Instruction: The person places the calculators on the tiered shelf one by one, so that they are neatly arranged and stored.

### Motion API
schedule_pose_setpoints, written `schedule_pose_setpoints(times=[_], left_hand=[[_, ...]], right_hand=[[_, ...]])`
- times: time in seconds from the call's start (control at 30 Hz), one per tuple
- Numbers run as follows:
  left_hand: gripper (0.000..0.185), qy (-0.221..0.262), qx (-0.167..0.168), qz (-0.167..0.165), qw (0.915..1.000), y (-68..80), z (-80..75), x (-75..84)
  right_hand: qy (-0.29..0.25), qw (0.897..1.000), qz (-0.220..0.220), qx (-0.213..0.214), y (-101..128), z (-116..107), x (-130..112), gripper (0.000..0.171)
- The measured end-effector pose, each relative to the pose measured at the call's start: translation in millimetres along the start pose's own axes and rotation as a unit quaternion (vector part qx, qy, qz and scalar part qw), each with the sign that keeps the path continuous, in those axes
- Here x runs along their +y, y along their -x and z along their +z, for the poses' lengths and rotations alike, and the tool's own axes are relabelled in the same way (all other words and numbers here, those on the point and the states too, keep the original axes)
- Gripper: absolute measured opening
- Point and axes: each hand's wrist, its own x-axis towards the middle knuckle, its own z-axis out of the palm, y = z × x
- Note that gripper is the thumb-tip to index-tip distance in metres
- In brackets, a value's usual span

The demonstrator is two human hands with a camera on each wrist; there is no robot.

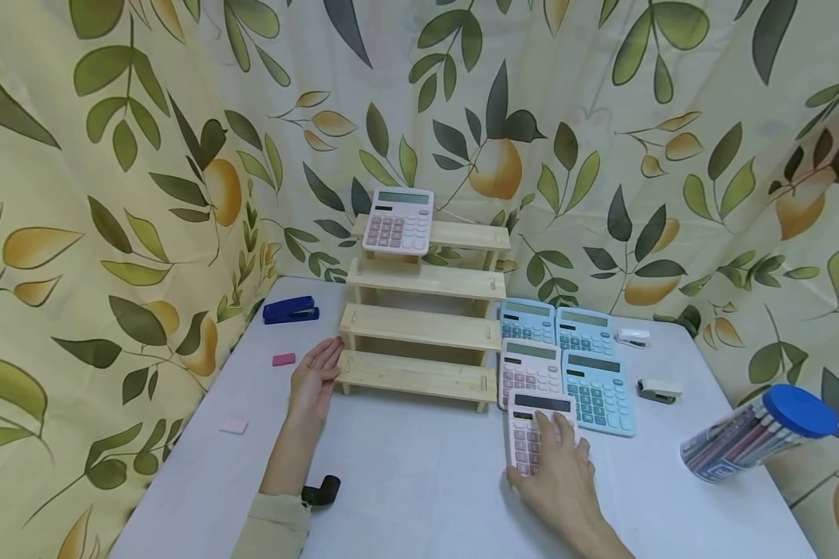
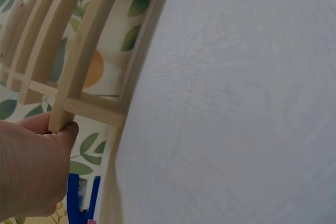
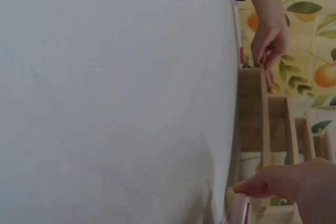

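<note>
1. Our left hand (image 1: 315, 380) lies flat on the white table (image 1: 419, 481), fingers straight and close together. The fingertips touch the left end of the wooden step rack (image 1: 419, 330), at its lowest step. In the left wrist view the thumb (image 2: 63, 129) presses against a rack slat; nothing is gripped.
2. Left of that hand lie a blue stapler (image 1: 290, 310) and two pink erasers (image 1: 283, 359).
3. The rack has four pale wooden steps. A pink calculator (image 1: 398, 221) leans on the top one.
4. Our right hand (image 1: 555, 473) rests on the nearest pink calculator (image 1: 531, 431), which lies flat on the table in front of the rack's right end. The fingers are spread a little and bent over its keys, thumb at its left edge. We cannot tell whether they clamp it.
5. That calculator has a dark screen and pale keys. Just behind it lie another pink one and three blue calculators (image 1: 597, 392).
6. Further right are two small staplers (image 1: 659, 390) and a tub of pens (image 1: 755, 435) with a blue lid.
</note>
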Motion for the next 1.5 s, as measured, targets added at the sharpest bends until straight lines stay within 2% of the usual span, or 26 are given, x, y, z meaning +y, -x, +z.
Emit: schedule_pose_setpoints(times=[0.27, 0.63, 1.07, 1.5], left_hand=[[0.068, 0.0, -0.001, 0.001, 1.0, 0.0, -2.8, -2.3], [0.068, 0.002, 0.006, -0.004, 1.0, 2.1, -2.8, -3.7], [0.068, -0.006, -0.003, -0.006, 1.0, 0.6, 1.1, 0.0], [0.07, 0.01, -0.006, -0.011, 0.9999, -1.4, -1.5, 0.8]], right_hand=[[-0.011, 0.998, -0.038, 0.053, -1, -11, 0, 0.104], [-0.017, 0.996, -0.059, 0.071, -7, -30, -9, 0.101], [-0.029, 0.985, -0.105, 0.133, -28, -59, -22, 0.101], [-0.05, 0.983, -0.105, 0.143, -47, -98, -40, 0.099]])
